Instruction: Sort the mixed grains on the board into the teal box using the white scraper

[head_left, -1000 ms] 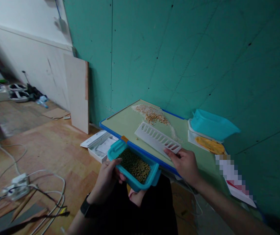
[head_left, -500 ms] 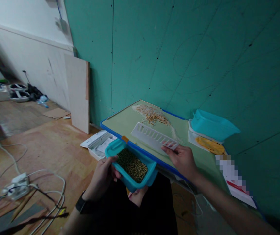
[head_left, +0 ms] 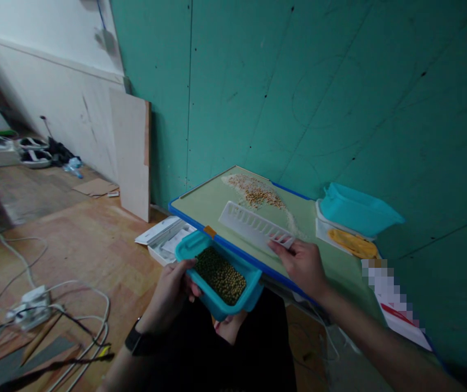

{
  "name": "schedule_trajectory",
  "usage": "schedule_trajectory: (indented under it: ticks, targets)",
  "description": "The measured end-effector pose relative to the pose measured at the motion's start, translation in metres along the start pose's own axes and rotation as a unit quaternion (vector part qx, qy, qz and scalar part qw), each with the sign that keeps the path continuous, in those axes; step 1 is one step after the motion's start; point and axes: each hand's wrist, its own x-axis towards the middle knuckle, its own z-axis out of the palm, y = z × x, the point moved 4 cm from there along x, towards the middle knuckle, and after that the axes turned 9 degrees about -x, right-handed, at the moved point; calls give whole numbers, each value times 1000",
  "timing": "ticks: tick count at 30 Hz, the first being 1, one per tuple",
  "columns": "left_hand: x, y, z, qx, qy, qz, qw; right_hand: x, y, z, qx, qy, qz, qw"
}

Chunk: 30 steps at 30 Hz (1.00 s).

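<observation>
My left hand [head_left: 176,288] grips the near-left rim of a turquoise plastic tub [head_left: 253,275], held just below the table's front edge. Inside lie dark green beans [head_left: 208,264] and tan beans [head_left: 231,283], side by side. In my right hand [head_left: 301,261], pinched at its right end, is a white slotted plastic strip [head_left: 243,222], tilted over the front of the table. Beyond it, a spread of tan beans [head_left: 260,197] and small white grains [head_left: 233,179] lies on the pale green tabletop [head_left: 198,202].
On the table's right stand a turquoise bin [head_left: 358,209] on a white container, a yellow cloth-like item [head_left: 353,243] and a white-and-red box [head_left: 405,321]. An open white box [head_left: 162,237] lies on the floor. Cables and a power strip [head_left: 32,307] are at left.
The view has shifted slightly. The white slotted strip has tilted a little, its slots showing at a different angle. My left hand and the tub have stayed in place.
</observation>
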Motion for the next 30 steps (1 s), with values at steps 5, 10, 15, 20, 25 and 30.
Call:
schedule_trajectory:
  ticks: [5,10,15,20,25,30]
  targets:
    - [-1,2,0,-1,9,-7,1000,57,32,-1,-120,73,30,990]
    - [-2,1,-2,-9,9,-9,1000,89,48,14,-150,48,51,986]
    - [-4,3,-2,4,4,-13,1000,93,46,24,-149,22,50,987]
    - [-8,7,-3,0,14,-12,1000,94,43,29,-128,19,47,990]
    - [-9,14,-1,17,25,-7,1000,93,43,34,-87,12,49,995]
    - [-1,22,-8,9,55,14,998,92,42,37,-37,12,44,998]
